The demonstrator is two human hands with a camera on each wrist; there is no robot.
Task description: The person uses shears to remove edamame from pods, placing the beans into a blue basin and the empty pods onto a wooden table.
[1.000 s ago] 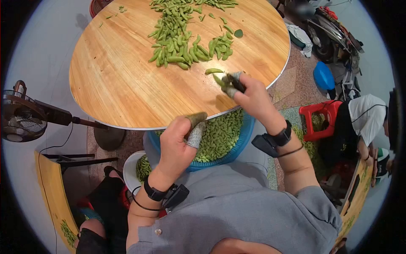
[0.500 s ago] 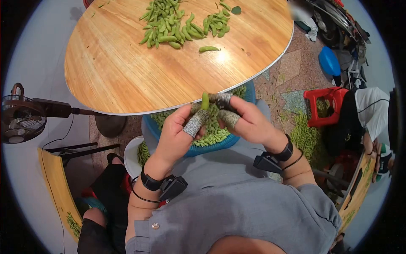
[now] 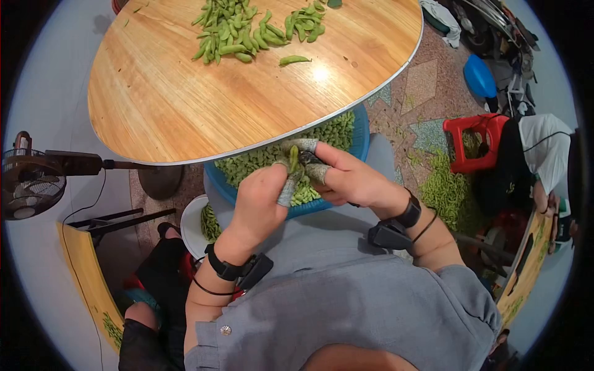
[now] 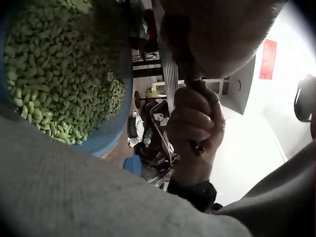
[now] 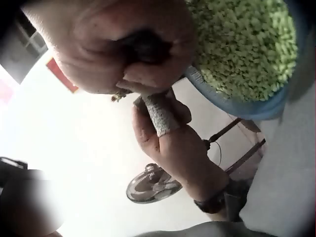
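A green soybean pod stands nearly upright between both hands, above a blue basin filled with shelled green beans. My left hand pinches the pod from the left with its wrapped thumb and forefinger. From the other side, my right hand grips it between thumb and fingers, whose tips are also wrapped. Both hands meet just off the table's near edge. In the right wrist view, the left hand shows a grey wrap on its thumb; the pod itself is hidden there.
A round wooden table bears a heap of pods and a single pod nearer me. Pods or husks lie on the floor beside a red stool. A white bucket and a fan stand left.
My right hand has brought a pod from the table to the left hand, over the basin. Both hands now hold it close together, and the head view has shifted slightly.
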